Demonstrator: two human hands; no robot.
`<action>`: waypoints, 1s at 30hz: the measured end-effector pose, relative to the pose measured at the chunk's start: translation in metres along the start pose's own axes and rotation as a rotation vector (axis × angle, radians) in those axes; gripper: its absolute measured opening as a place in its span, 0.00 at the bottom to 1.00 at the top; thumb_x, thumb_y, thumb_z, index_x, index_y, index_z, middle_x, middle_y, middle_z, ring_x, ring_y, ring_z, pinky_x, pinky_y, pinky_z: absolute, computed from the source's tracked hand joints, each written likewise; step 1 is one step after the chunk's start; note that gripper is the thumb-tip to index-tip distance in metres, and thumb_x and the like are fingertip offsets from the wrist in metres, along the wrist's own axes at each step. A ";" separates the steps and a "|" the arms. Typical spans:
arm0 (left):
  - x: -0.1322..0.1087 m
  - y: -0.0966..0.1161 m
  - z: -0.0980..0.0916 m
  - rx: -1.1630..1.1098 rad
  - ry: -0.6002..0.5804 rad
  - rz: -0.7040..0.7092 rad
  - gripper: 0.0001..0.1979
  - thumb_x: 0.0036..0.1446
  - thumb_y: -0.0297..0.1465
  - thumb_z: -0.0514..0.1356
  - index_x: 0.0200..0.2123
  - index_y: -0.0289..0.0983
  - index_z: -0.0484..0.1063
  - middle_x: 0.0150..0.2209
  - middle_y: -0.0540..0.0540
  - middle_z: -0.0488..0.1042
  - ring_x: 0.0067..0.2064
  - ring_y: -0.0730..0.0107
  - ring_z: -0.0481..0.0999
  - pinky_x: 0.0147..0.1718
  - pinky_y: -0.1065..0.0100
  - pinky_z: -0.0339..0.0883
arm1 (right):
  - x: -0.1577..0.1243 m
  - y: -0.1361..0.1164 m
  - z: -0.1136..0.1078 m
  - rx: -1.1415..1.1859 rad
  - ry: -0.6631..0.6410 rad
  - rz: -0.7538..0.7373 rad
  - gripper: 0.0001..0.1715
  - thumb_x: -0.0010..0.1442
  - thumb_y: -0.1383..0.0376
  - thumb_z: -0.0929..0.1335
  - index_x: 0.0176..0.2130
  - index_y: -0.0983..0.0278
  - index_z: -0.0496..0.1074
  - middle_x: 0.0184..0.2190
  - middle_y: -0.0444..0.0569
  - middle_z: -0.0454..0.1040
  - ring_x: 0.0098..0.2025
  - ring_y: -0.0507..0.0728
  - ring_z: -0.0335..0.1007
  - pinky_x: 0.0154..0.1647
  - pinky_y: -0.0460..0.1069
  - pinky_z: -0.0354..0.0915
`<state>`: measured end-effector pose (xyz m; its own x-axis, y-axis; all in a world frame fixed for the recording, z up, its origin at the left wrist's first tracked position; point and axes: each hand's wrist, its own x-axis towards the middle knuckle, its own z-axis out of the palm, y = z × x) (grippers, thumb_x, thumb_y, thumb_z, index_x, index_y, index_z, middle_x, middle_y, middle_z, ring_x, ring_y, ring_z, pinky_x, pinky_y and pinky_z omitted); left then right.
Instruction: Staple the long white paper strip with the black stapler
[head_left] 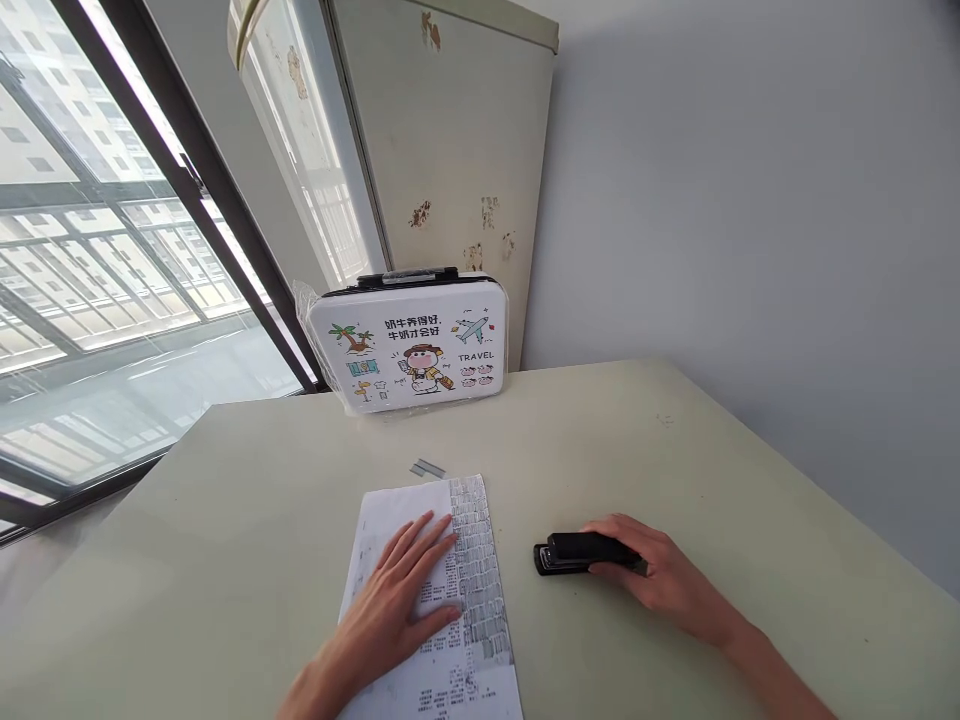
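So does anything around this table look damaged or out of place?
Yes. The tall cabinet behind the suitcase has brown, worn patches, as if stickers were peeled off. The paper is crowded with gray rows, perhaps staples, down its right side, and small gray strips lie loose beyond its far edge.

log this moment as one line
left hand: flat on printed paper | right hand: holding black stapler, apart from paper | beyond paper: grey strips, white case

Stapler [571,552] sits right of papers [477,575], case [414,346] behind.
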<state>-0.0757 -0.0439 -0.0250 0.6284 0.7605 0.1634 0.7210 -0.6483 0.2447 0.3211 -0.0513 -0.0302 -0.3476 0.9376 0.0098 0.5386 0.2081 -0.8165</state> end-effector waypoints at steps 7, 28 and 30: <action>0.005 0.004 -0.012 0.055 0.049 0.032 0.39 0.67 0.46 0.62 0.75 0.47 0.50 0.72 0.43 0.60 0.72 0.44 0.58 0.64 0.41 0.64 | -0.007 0.012 0.004 0.156 0.198 0.061 0.22 0.74 0.48 0.60 0.55 0.53 0.74 0.54 0.49 0.79 0.54 0.61 0.76 0.55 0.53 0.72; 0.110 0.083 0.034 -0.255 0.116 0.062 0.12 0.59 0.35 0.72 0.42 0.41 0.75 0.45 0.48 0.79 0.47 0.56 0.76 0.46 0.54 0.71 | -0.006 0.015 0.009 0.028 0.238 0.043 0.22 0.72 0.46 0.60 0.54 0.55 0.71 0.53 0.52 0.75 0.55 0.63 0.72 0.57 0.58 0.70; 0.110 0.081 0.035 -0.249 0.113 0.074 0.08 0.62 0.34 0.70 0.41 0.41 0.75 0.44 0.48 0.79 0.47 0.57 0.76 0.45 0.55 0.71 | -0.006 0.014 0.009 -0.012 0.205 0.023 0.22 0.68 0.45 0.66 0.54 0.55 0.72 0.53 0.52 0.76 0.55 0.63 0.72 0.56 0.57 0.70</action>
<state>0.0615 -0.0141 -0.0205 0.6305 0.7194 0.2914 0.5716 -0.6844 0.4526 0.3245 -0.0567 -0.0469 -0.1723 0.9790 0.1094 0.5541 0.1881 -0.8109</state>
